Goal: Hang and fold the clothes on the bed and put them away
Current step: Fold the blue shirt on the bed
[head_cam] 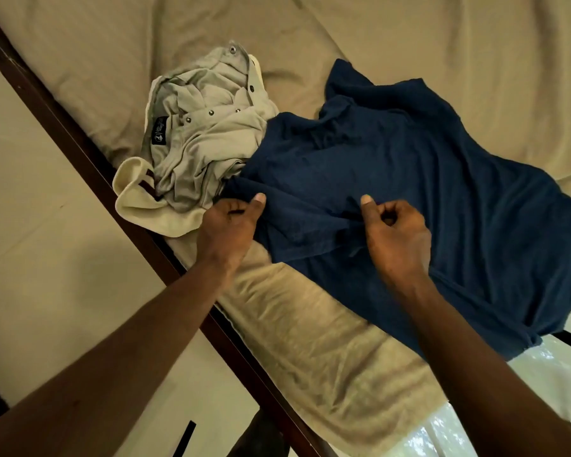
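Nearest the camera, two bare forearms are seen reaching forward and up across the view, the left one crossing the dark wooden bed frame (251,374), which runs diagonally from upper left to lower centre. A pale beige floor (30,209) is visible to the left of the frame. A pale patterned cloth (459,433) is noted at the lower right below the mattress edge; its kind cannot be told. The bed (310,331) is covered in a tan sheet, creased where it hangs over the near edge. The left hand (229,225) is placed at the left edge of a navy T-shirt (426,192); the thumb is laid on top of the cloth and the fingers (223,204) are tucked round the hem, so the edge is gripped. The right hand (394,232) is set near the middle of the same garment, its fingers curled and a raised fold of the navy cloth pinched against the thumb. The T-shirt is spread loosely over the near part of the bed, wrinkled, one corner draped past the mattress edge at the right. Just beyond the left hand, touching the T-shirt's left side, a grey snap-button shirt (205,136) is heaped in a crumple, metal snaps and a dark neck label showing. A cream garment (136,199) is partly buried beneath it, overlapping the frame. Farther back, only rumpled tan sheet is recorded.
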{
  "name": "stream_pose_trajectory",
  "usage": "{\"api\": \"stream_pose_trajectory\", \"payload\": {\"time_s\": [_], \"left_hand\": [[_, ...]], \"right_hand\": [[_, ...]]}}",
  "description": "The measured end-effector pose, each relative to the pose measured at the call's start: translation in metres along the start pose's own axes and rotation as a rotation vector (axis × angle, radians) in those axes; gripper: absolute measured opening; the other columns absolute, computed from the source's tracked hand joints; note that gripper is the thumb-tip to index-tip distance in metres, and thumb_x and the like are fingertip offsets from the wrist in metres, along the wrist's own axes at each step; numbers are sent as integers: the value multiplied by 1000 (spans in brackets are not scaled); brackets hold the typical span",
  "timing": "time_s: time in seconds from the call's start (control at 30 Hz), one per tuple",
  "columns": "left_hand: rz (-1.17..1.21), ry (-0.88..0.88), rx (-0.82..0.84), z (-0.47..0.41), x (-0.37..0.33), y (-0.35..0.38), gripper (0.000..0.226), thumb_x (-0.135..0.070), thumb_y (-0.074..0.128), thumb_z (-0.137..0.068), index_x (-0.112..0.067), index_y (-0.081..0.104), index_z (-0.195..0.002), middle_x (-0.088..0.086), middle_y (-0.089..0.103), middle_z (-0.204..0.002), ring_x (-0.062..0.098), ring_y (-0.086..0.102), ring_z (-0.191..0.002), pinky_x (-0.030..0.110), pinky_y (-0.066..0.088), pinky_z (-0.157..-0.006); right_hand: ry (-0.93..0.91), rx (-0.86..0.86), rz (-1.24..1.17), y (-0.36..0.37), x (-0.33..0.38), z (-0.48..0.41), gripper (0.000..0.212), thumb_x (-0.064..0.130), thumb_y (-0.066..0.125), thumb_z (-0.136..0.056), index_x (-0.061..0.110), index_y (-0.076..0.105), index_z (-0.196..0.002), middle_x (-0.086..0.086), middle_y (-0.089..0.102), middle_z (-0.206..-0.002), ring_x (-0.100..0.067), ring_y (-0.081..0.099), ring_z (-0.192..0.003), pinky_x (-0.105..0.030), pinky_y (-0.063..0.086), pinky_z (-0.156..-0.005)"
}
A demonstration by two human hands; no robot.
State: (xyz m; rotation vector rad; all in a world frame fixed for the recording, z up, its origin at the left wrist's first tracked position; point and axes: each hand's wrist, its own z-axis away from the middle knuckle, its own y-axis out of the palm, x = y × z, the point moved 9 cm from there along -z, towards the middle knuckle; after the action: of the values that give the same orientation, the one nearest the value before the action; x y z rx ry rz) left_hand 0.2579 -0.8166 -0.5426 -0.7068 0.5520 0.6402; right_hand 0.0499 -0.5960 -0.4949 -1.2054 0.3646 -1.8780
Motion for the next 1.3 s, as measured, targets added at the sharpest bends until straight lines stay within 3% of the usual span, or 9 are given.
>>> {"api": "stream_pose_trajectory", "payload": {"time_s": [0.13,0.3,0.4,0.5,0.63,0.8,0.93,1.1,1.3], "left_hand": [[273,-57,-143,2,0,8,27,-34,74,-95,-18,61,-78,0,66,-82,16,61,-82,36,58,-82],[426,-136,-163,-2,4,7,20,-36,77,-92,-19,67,-93,1,73,-89,19,68,-84,40,62,-86],[372,-116,-149,-7,-7,4,21,-34,75,-94,-22,65,-81,0,66,-85,18,60,-82,38,56,-82],[362,-88,-158,-11,-18,-1,25,-36,68,-98,-25,63,-77,-1,64,-87,17,60,-89,40,56,-91],[307,72,-190,-15,-41,-9,32,-40,66,-98,-22,58,-73,-1,60,-75,18,56,-76,39,53,-74],[327,68,27,-21,-64,10,20,-34,75,-91,-32,62,-105,-6,70,-102,16,68,-92,46,61,-86],[247,84,211,-19,-75,25,68,0,71,-91,-45,51,-138,-7,73,-112,12,69,-107,46,59,-95],[316,142,207,-22,-76,19,83,6,69,-90,-46,43,-150,-3,72,-123,10,67,-119,46,51,-110],[187,336,381,-8,-90,26,105,26,59,-82,-41,31,-159,-3,32,-164,10,63,-126,27,56,-91]], "right_hand": [[185,19,102,9,-11,5,50,70,59,-91,25,55,-113,10,60,-82,-12,58,-76,-34,43,-74],[173,61,250,13,-9,7,56,61,67,-90,23,46,-126,6,54,-90,-21,53,-86,-35,39,-75],[222,116,270,17,-19,10,56,59,69,-89,23,42,-123,3,58,-97,-21,57,-87,-36,44,-77],[312,82,-205,23,-35,13,47,36,82,-86,22,51,-118,1,69,-102,-25,73,-89,-34,59,-73],[405,73,-754,33,-49,19,27,19,85,-84,21,66,-102,-1,74,-107,-23,73,-98,-27,56,-77],[472,229,-937,52,-48,35,10,22,77,-91,21,69,-97,-2,72,-96,-20,66,-90,-35,58,-79],[462,197,-933,54,-53,40,23,11,76,-90,25,72,-107,-3,75,-116,-17,70,-100,-30,57,-74],[543,182,-1302,52,-54,46,28,-6,65,-88,19,69,-99,-4,73,-103,-21,70,-101,-36,60,-86],[321,141,-594,38,-65,42,38,15,76,-92,27,59,-124,-4,73,-110,-18,73,-96,-33,61,-80]]}}
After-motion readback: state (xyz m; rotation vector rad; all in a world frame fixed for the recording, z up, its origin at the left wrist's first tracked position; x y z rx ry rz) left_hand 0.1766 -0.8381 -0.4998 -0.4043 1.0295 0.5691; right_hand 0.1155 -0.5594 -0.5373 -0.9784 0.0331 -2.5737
